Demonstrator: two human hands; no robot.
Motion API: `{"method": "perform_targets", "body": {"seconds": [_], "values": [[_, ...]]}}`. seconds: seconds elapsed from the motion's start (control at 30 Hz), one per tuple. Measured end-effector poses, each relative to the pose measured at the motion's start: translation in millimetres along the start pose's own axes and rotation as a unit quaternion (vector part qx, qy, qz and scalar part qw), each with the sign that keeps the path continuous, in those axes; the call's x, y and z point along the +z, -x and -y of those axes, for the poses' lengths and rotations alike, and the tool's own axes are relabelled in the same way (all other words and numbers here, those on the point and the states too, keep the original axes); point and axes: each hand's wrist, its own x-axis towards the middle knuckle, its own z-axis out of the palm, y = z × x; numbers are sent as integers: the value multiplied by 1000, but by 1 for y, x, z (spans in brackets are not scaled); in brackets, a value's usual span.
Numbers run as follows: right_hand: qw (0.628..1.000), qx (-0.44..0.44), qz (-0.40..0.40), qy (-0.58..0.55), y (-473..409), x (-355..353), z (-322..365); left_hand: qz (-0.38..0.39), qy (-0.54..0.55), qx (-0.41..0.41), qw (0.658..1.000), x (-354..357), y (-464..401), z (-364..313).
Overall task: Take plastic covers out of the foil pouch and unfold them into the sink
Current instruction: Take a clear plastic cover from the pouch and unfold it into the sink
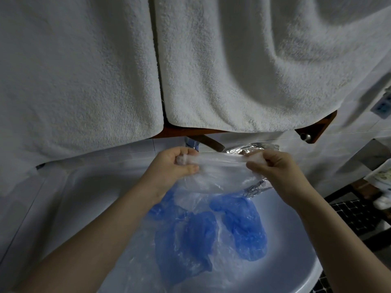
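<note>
Both forearms reaching over white sink [296,240], left hand [175,163] and right hand [273,166] each pinching clear plastic cover [220,172] stretched between them, blue covers [239,225] in basin, foil pouch [251,148] behind.

2 white terry towels [80,66] [254,66] hanging. 2 bare hands: left hand [175,166], right hand [273,168]. 1 clear thin plastic cover [218,174] stretched between them. 2 blue crumpled plastic covers [186,240] [243,227] in 1 white ceramic sink [292,261]. 1 silver foil pouch [251,148]. 1 chrome tap [191,143].
</note>
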Motion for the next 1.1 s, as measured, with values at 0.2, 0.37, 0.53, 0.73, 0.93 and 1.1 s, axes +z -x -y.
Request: {"method": "perform_targets", "body": {"seconds": [0.2, 0.37, 0.53, 0.73, 0.93, 1.1], "values": [[970, 34, -1, 240, 1, -5, -9, -22, -40, 41, 998, 1, -1, -1], [898, -193, -7, 395, 9, 25, 12, -6, -101, 69, 993, 11, 2, -2], [916, -137, 89, 366, 7, 44, 0, 29, -5, 56, 998, 10, 7, -9], [896, -220, 65, 381, 5, 38, 7, 18, -26, 52, 998, -1, 6, -2], [814, -259, 38, 518, 2, 33, 8, 14, -99, 68, 993, 4, 0, 3], [829, -240, 49, 502, -3, 26, 9, 24, -183, 116, 976, 3, 0, 4]]}}
